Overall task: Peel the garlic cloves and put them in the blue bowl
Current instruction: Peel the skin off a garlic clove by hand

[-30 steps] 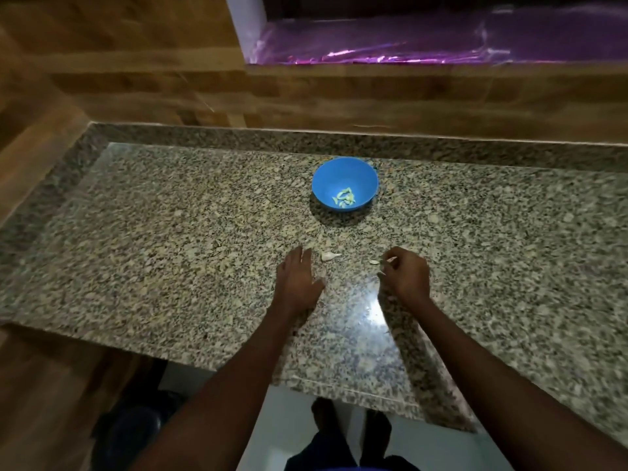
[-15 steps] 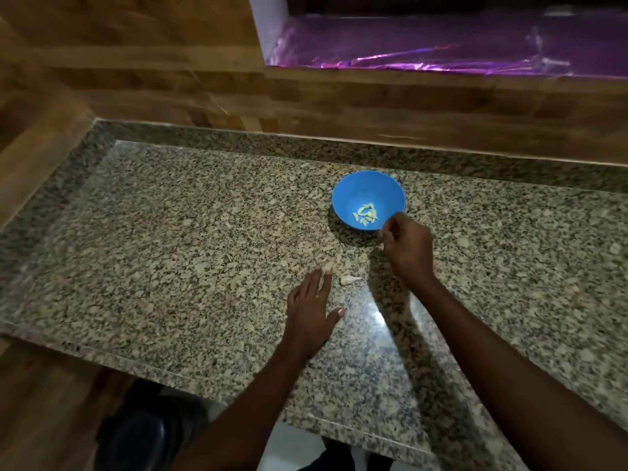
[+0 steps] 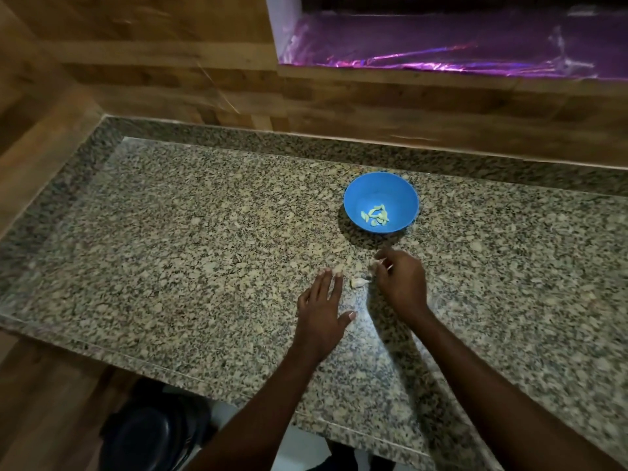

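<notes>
Blue bowl (image 3: 380, 198) at 12 o'clock holds peeled cloves (image 3: 374, 215); left hand (image 3: 321, 309) flat on desk (image 3: 170, 239), fingers apart; right hand (image 3: 401, 283) fingers curled, hold unclear, beside a loose clove (image 3: 358, 283).

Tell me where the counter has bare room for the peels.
Bare granite spans the counter left of the left hand, and right of the blue bowl. Crowded: between bowl and hands, where the garlic clove lies by the right hand.

Tons of open surface (image 3: 190, 239) left of the blue bowl (image 3: 380, 193), and more off to the right. Only the bowl stands up, plus the wood wall (image 3: 339, 107) hemming in the back edge.
</notes>
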`<state>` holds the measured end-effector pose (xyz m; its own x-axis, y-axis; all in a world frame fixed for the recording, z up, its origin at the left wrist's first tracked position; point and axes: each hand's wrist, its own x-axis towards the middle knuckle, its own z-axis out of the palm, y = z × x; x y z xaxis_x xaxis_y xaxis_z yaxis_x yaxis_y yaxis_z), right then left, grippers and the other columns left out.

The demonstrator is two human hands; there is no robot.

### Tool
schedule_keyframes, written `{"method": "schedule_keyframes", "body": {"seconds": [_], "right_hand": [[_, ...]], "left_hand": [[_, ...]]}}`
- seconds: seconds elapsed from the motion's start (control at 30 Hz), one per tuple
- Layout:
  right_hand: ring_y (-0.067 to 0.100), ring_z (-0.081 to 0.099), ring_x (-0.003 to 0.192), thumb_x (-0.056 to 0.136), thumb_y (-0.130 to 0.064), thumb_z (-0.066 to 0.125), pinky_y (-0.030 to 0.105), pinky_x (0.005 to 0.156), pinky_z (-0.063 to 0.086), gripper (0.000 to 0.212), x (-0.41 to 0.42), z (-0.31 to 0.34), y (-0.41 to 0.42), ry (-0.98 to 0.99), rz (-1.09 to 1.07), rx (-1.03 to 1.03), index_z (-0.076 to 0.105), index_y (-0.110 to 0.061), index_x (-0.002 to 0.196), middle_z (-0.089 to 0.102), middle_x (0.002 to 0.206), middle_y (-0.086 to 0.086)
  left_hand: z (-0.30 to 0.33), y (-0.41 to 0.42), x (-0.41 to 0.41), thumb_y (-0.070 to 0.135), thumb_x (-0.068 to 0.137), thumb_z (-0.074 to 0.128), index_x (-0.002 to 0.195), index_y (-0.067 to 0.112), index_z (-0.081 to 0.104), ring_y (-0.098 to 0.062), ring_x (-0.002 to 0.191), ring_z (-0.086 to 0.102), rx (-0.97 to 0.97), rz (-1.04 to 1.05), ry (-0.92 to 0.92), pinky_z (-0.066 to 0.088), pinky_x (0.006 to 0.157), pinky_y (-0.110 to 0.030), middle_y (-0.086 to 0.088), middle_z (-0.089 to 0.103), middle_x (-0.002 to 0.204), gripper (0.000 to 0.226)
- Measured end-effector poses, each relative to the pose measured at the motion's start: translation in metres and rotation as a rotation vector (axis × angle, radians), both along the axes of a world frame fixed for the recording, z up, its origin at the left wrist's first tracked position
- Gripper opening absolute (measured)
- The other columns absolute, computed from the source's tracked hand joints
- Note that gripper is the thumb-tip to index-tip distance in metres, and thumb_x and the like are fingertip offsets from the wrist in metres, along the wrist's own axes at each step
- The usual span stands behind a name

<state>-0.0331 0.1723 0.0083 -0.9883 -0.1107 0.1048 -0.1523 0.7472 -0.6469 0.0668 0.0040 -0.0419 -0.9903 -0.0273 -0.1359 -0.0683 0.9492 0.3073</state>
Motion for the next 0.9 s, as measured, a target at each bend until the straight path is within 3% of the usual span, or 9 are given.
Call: {"method": "schedule_keyframes", "body": {"seconds": [0.1, 0.23, 0.37, 0.47, 0.53, 0.6, 0.7, 0.8, 0.9], "right_hand": [[0.026, 0.064, 0.076, 0.085, -0.02, 0.071, 0.032, 0.062, 0.048, 0.021, 0.021, -0.026, -0.007, -0.067, 0.176, 0.074, 0.071, -0.022, 0.106, 0.063, 0.091, 0.006], [0.028, 0.059, 0.073, 0.08, -0.013, 0.071, 0.032, 0.055, 0.04, 0.015, 0.021, -0.027, -0.016, -0.128, 0.152, 0.146, 0.068, -0.02, 0.092, 0.053, 0.088, 0.005], [0.017, 0.063, 0.069, 0.076, -0.029, 0.078, 0.031, 0.058, 0.046, 0.011, 0.02, -0.013, -0.008, -0.222, 0.211, 0.086, 0.068, -0.028, 0.081, 0.067, 0.073, -0.005], [0.009, 0.068, 0.066, 0.075, -0.019, 0.079, 0.028, 0.064, 0.054, 0.012, 0.025, 0.002, 0.006, -0.28, 0.26, -0.002, 0.077, -0.029, 0.081, 0.074, 0.07, -0.005], [0.008, 0.067, 0.071, 0.074, -0.01, 0.082, 0.026, 0.069, 0.052, 0.018, 0.027, 0.013, 0.018, -0.305, 0.257, -0.066, 0.081, -0.023, 0.087, 0.076, 0.079, -0.005], [0.012, 0.067, 0.071, 0.076, -0.002, 0.08, 0.027, 0.07, 0.052, 0.021, 0.029, 0.024, 0.031, -0.386, 0.234, -0.207, 0.081, -0.016, 0.092, 0.076, 0.08, 0.003], [0.028, 0.063, 0.071, 0.081, 0.007, 0.074, 0.039, 0.072, 0.051, 0.02, 0.038, 0.038, 0.047, -0.564, 0.142, -0.578, 0.078, -0.003, 0.098, 0.07, 0.083, 0.033], [0.034, 0.065, 0.077, 0.083, 0.01, 0.07, 0.044, 0.077, 0.054, 0.023, 0.044, 0.046, 0.056, -0.603, 0.084, -0.73, 0.075, -0.003, 0.102, 0.07, 0.089, 0.033], [0.034, 0.067, 0.08, 0.083, 0.013, 0.067, 0.039, 0.074, 0.059, 0.023, 0.047, 0.052, 0.063, -0.617, -0.006, -0.842, 0.073, 0.0, 0.101, 0.071, 0.095, 0.03]], "left_hand": [[0.007, 0.0, -0.002, 0.06, 0.097, 0.047, 0.162, 0.024, 0.009, -0.02, 0.155, 0.0, 0.014, 0.001, -0.04, 0.016, 0.117, -0.048, -0.001, 0.001, 0.169, 0.083], [0.019, 0.002, -0.005, 0.056, 0.095, 0.053, 0.161, 0.024, 0.014, -0.021, 0.155, 0.003, 0.063, 0.013, -0.067, 0.016, 0.117, -0.05, -0.001, 0.007, 0.169, 0.083], [0.027, 0.0, -0.016, 0.041, 0.088, 0.066, 0.15, 0.019, 0.045, -0.026, 0.149, 0.027, 0.218, 0.106, -0.063, 0.028, 0.115, -0.048, -0.007, 0.034, 0.16, 0.068], [0.044, 0.004, -0.018, 0.019, 0.09, 0.069, 0.119, 0.014, 0.073, -0.015, 0.103, 0.067, 0.666, 0.316, 0.03, 0.051, 0.087, -0.027, -0.005, 0.072, 0.116, 0.03], [0.058, 0.013, -0.016, 0.012, 0.093, 0.067, 0.103, 0.016, 0.078, -0.012, 0.068, 0.067, 0.963, 0.413, -0.051, 0.053, 0.064, -0.028, -0.003, 0.076, 0.087, 0.015], [0.069, 0.022, -0.015, 0.007, 0.093, 0.068, 0.093, 0.012, 0.078, -0.016, 0.054, 0.061, 1.157, 0.46, -0.138, 0.051, 0.054, -0.03, -0.009, 0.072, 0.072, 0.01], [0.08, 0.034, -0.015, -0.001, 0.086, 0.074, 0.089, 0.009, 0.077, -0.019, 0.059, 0.066, 1.324, 0.514, -0.186, 0.055, 0.056, -0.028, -0.015, 0.072, 0.076, 0.011], [0.091, 0.044, -0.017, -0.002, 0.083, 0.076, 0.092, 0.006, 0.077, -0.022, 0.068, 0.069, 1.435, 0.47, -0.212, 0.06, 0.065, -0.029, -0.017, 0.074, 0.085, 0.012], [0.096, 0.053, -0.02, -0.005, 0.082, 0.076, 0.091, 0.005, 0.076, -0.016, 0.069, 0.071, 1.38, 0.378, -0.175, 0.058, 0.067, -0.024, -0.012, 0.074, 0.083, 0.013]]}}
